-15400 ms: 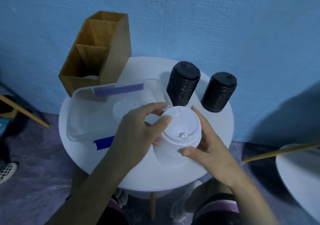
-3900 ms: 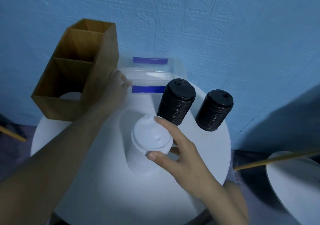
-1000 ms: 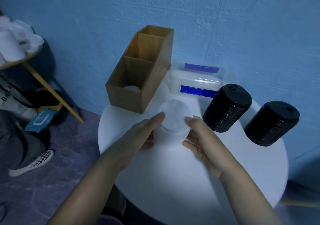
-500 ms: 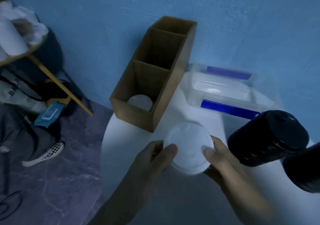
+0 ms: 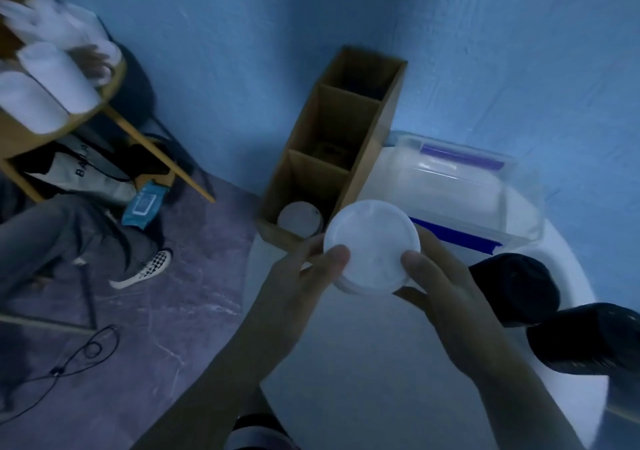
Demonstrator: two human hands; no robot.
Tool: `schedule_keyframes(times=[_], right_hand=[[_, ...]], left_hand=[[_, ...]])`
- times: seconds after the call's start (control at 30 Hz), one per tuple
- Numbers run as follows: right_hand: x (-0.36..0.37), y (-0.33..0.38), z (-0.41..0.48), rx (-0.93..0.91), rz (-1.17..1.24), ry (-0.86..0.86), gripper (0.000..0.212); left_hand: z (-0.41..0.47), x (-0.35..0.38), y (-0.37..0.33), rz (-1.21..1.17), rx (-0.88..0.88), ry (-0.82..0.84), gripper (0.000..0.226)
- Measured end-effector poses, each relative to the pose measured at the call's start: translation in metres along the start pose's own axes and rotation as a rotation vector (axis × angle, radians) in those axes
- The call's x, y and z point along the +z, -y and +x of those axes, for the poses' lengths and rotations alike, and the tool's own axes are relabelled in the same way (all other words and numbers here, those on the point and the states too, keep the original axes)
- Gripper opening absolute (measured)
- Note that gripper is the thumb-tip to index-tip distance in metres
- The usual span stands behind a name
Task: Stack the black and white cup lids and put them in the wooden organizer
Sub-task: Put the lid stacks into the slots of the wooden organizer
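Risk, judged: the white lid stack [image 5: 372, 245] is held only by side pressure. An uneven squeeze or a tilt could let the lower lids slip or fan out. The organizer's slots look close to the lid's width, so a rim could catch on a wall or divider on the way in, and fingers down both sides may not fit.

Left hand [image 5: 304, 276]: curled round the stack's left side, thumb on the top rim.
Right hand [image 5: 446, 297]: the same on the right side, thumb on the rim, fingers underneath. Both grip it. How deep the stack is cannot be seen, as the top lid hides it.

The stack is held above the table [image 5: 363, 380], just beside the near end of the wooden organizer [image 5: 381, 127]. The near compartment already holds a white lid [image 5: 299, 219].

Two black lid stacks [image 5: 516, 286] lie close to the right forearm, where a swing could knock them. A clear container [image 5: 460, 186] sits behind.
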State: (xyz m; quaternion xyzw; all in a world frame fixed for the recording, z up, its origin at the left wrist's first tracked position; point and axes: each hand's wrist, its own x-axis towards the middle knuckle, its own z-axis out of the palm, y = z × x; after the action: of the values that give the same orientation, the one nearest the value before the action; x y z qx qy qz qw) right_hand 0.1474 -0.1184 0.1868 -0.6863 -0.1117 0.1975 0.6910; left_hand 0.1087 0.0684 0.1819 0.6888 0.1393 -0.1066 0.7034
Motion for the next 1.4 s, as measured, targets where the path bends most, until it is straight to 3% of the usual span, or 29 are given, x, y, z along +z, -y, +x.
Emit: schedule_keyframes(times=[0.13,0.3,0.43,0.57,0.7,0.83,1.03,1.13,1.17,1.3,1.4], right_hand=[[0.012,0.024,0.010,0.028,-0.081,-0.012,0.045],[0.029,0.053,0.031,0.040,-0.083,0.002,0.056],[0.040,0.069,0.058,0.083,-0.095,0.056,0.037],[0.049,0.073,0.084,0.111,-0.107,0.088,0.035],[0.058,0.065,0.101,0.168,-0.095,0.121,0.030],[0.059,0.045,0.110,0.242,-0.102,0.100,0.036],[0.061,0.038,0.118,0.259,-0.088,0.071,0.058],[0.065,0.035,0.123,0.273,-0.116,0.081,0.069],[0.067,0.034,0.125,0.283,-0.120,0.080,0.070],[0.071,0.027,0.130,0.303,-0.129,0.048,0.071],[0.070,0.020,0.130,0.307,-0.137,0.018,0.066]], left_hand=[[-0.001,-0.013,-0.027,0.034,0.074,-0.071,0.054],[0.002,-0.037,-0.066,0.071,0.104,-0.017,0.036],[0.009,-0.054,-0.079,0.004,0.041,-0.052,0.028],[0.021,-0.064,-0.083,-0.060,-0.025,-0.077,0.017],[0.032,-0.068,-0.076,-0.172,-0.139,-0.163,0.038],[0.038,-0.072,-0.071,-0.256,-0.261,-0.183,0.094],[0.055,-0.082,-0.059,-0.222,-0.251,-0.084,0.085],[0.058,-0.081,-0.062,-0.151,-0.253,-0.032,0.061],[0.060,-0.079,-0.063,-0.142,-0.252,-0.032,0.064],[0.068,-0.074,-0.069,-0.140,-0.277,-0.067,0.109],[0.072,-0.077,-0.066,-0.077,-0.249,-0.076,0.108]])
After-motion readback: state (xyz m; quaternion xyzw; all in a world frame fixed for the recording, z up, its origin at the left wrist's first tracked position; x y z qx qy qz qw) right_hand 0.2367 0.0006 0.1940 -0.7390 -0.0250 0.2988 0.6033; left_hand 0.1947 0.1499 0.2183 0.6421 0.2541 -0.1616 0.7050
